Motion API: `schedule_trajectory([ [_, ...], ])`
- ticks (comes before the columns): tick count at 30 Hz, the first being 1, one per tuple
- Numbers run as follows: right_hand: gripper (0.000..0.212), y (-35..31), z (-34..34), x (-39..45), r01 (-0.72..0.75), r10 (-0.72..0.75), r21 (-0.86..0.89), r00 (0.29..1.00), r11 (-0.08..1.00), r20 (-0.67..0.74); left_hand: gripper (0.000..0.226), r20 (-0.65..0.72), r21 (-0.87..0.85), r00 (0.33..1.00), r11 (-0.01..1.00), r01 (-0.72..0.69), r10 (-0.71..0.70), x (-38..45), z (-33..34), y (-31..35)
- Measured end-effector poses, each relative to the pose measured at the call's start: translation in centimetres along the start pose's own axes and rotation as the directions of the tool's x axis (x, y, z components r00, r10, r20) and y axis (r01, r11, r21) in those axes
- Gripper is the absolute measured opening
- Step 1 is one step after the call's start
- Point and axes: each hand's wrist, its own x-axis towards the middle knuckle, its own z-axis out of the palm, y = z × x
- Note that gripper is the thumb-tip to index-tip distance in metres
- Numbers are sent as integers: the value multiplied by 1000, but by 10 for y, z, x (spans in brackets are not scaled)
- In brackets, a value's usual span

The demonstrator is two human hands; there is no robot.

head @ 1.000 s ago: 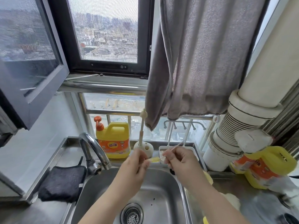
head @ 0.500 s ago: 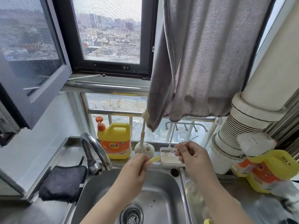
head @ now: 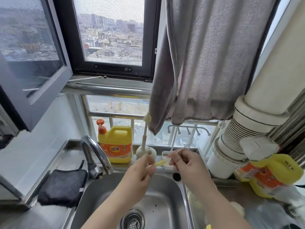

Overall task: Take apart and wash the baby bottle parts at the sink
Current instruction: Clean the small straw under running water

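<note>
Over the stainless sink (head: 102,202), with its curved faucet (head: 97,154) off to the left of both hands, the step in hand looks like cleaning the bottle's straw with a thin brush. The left hand (head: 140,176) curls its fingers around one end of a small yellowish straw piece (head: 160,162), pinching it. The right hand (head: 186,164) pinches a thin straw brush (head: 180,150), whose wire handle sticks up and to the right past the fingers.

The straw piece lies in the gap between the two grips, above the basin's far edge and just in front of a small white tray (head: 166,167) on the ledge. Its long axis runs nearly level, rising slightly from the left grip toward the right one, the free end pointing right at the brush.

Next, I judge, the brush must be kept in line with that axis and worked through the bore, the left pinch steadying the piece without squashing it.
</note>
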Motion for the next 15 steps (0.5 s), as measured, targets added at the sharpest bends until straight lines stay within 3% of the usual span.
schedule_trajectory([
  [3, 21, -4, -15, 9, 13, 0, 88, 990, 996, -142, 15, -27, -23, 999, 1000, 16, -17, -1, -1, 0],
  [8, 22, 4, 5, -6, 3, -2, -25, 999, 1000, 42, 19, -40, -1, 999, 1000, -23, 23, 2, 2, -8],
  [12, 21, -4, -13, 7, 26, -17, 57, 988, 998, -155, 23, -39, -25, 999, 1000, -7, 6, 0, 0, -6],
  [15, 21, 0, -2, -2, 28, -28, -8, 1000, 1000, -13, 17, -44, -52, 999, 999, 13, -15, 1, -1, -5],
])
